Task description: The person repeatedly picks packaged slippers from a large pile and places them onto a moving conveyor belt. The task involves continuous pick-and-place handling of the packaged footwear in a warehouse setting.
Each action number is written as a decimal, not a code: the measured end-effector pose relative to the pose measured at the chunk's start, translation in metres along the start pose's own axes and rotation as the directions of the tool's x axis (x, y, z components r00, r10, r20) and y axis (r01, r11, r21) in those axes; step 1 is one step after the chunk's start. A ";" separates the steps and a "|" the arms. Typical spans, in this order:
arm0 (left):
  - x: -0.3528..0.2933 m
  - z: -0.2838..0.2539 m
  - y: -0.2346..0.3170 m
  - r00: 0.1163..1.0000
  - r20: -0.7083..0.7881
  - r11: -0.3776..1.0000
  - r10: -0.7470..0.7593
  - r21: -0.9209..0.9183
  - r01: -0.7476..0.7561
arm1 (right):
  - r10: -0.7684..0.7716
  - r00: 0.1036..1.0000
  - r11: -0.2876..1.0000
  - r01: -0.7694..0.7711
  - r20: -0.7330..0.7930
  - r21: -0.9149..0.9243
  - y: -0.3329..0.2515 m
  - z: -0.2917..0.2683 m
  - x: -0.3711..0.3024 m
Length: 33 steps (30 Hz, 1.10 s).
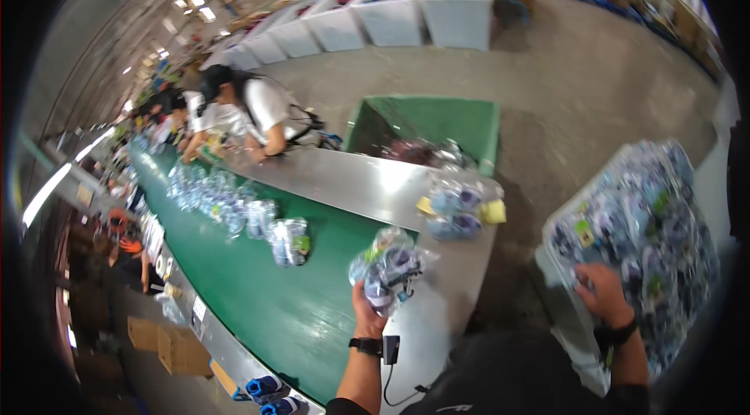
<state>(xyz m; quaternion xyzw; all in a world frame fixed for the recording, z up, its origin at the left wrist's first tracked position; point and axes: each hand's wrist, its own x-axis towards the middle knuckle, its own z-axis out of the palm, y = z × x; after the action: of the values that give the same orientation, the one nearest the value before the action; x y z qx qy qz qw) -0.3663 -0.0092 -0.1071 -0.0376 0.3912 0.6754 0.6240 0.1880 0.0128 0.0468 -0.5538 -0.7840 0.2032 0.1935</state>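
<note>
My left hand (369,312) is closed on a clear plastic bag of shoes (391,267), light blue and purple with a green tag, held above the end of the green conveyor belt (312,313). Over to the right, my right hand (603,292) is loosely bent over a pale bin (564,329), with no object visible in its fingers. Heaped bagged shoes (641,220) in the same colours fill that bin, right beside the hand. More bagged shoes (291,242) lie in a row along the belt.
On the metal table (383,185) sit bagged shoes with yellow pieces (457,208). Behind it stands a green bin (422,114) holding plastic-wrapped items. A co-worker (262,106) leans over the belt farther along. White bins (457,21) line the back; cardboard boxes (183,349) stand left.
</note>
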 end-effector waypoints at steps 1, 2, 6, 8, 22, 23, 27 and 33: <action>-0.009 0.031 -0.005 0.996 0.079 0.999 -0.039 0.013 0.038 | -0.040 0.998 0.999 0.040 -0.042 -0.005 -0.007 -0.008 0.007; -0.019 0.061 -0.012 0.977 0.200 0.997 -0.076 0.010 0.076 | -0.082 0.993 0.997 0.081 -0.084 -0.016 -0.015 -0.017 0.013; -0.060 0.172 -0.041 0.862 0.383 0.938 -0.332 0.039 0.344 | -0.239 0.963 0.969 0.228 -0.123 -0.100 -0.051 -0.061 0.030; -0.078 0.214 -0.066 0.832 0.384 0.916 -0.400 0.130 0.380 | -0.350 0.924 0.933 0.329 -0.155 -0.146 -0.061 -0.077 0.034; -0.166 0.307 -0.214 0.588 0.436 0.660 -0.681 0.714 0.235 | -0.387 0.911 0.919 0.394 -0.144 0.027 0.012 -0.188 -0.060; -0.163 0.304 -0.224 0.615 0.411 0.657 -0.673 0.715 0.241 | -0.371 0.904 0.921 0.388 -0.211 0.045 0.021 -0.203 -0.069; -0.154 0.292 -0.238 0.690 0.463 0.742 -0.556 0.650 0.162 | -0.179 0.931 0.983 0.157 -0.319 -0.094 0.069 -0.265 -0.096; -0.145 0.260 -0.223 0.847 0.390 0.701 -0.360 0.713 -0.030 | 0.146 0.823 0.912 -0.327 -0.549 -0.247 0.180 -0.344 -0.128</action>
<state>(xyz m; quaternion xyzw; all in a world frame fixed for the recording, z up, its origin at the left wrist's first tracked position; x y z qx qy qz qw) -0.0263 0.0035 0.0434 0.3399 0.4339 0.4024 0.7310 0.5523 -0.0176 0.2307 -0.7064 -0.6491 -0.0655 0.2747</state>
